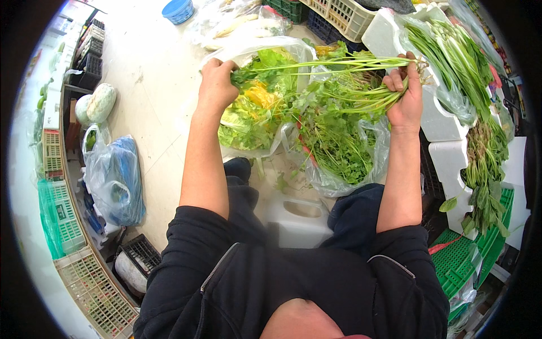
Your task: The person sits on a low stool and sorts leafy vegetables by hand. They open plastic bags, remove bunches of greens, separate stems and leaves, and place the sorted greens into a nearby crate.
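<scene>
My right hand (404,99) grips a bunch of long-stemmed green herbs (364,101), likely coriander, near their roots. A few stems (313,65) stretch leftward from it, and my left hand (218,84) pinches their leafy tips. Below the stems, a clear plastic bag (379,159) stands open, packed with similar leafy herbs (338,144). Beside it on the left, another clear bag (237,48) holds loose pale green leaves (247,123) with some yellow ones among them.
A white plastic container (296,226) stands between my legs. White foam boxes (449,163) with leafy greens line the right, above a green crate (455,258). On the left are wax gourds (101,101) and a bag of blue material (123,182). Bagged white radishes (245,25) lie ahead.
</scene>
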Tool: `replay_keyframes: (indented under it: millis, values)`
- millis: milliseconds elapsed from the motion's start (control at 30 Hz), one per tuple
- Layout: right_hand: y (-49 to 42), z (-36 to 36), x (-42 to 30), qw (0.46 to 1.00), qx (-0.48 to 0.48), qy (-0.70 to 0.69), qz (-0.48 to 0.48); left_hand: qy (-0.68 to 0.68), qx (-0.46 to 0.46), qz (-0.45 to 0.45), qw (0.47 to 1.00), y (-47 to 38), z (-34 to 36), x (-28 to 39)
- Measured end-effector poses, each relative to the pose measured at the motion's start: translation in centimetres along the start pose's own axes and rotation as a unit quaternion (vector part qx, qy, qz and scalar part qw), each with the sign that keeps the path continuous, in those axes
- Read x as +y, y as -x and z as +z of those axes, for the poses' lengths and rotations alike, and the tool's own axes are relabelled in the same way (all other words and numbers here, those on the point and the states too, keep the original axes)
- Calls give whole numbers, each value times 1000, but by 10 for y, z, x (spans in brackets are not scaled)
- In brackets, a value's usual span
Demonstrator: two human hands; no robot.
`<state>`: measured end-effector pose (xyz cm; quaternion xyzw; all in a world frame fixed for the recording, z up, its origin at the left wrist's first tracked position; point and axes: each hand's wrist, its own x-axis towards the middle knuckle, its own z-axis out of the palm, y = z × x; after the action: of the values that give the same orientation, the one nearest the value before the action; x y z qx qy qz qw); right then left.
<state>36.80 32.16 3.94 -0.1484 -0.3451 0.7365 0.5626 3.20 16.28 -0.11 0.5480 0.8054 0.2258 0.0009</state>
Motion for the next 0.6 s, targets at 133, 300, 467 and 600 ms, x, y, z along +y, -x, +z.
replay_keyframes:
  millis: [133,300,467,600]
  values:
    - [-2,-5,-4,998,36,-57,-17,19,30,-82,996,-5,-1,-21]
    - [-6,-15,-6,997,-4,-73,-21,-20,-1,-140,990,-1,2,-43]
    - [-14,-33,-20,991,32,-123,-39,-32,-49,-185,981,-1,-3,-61]
    - [-16,-36,-21,991,56,-114,-40,-6,-39,-190,981,2,3,-60]
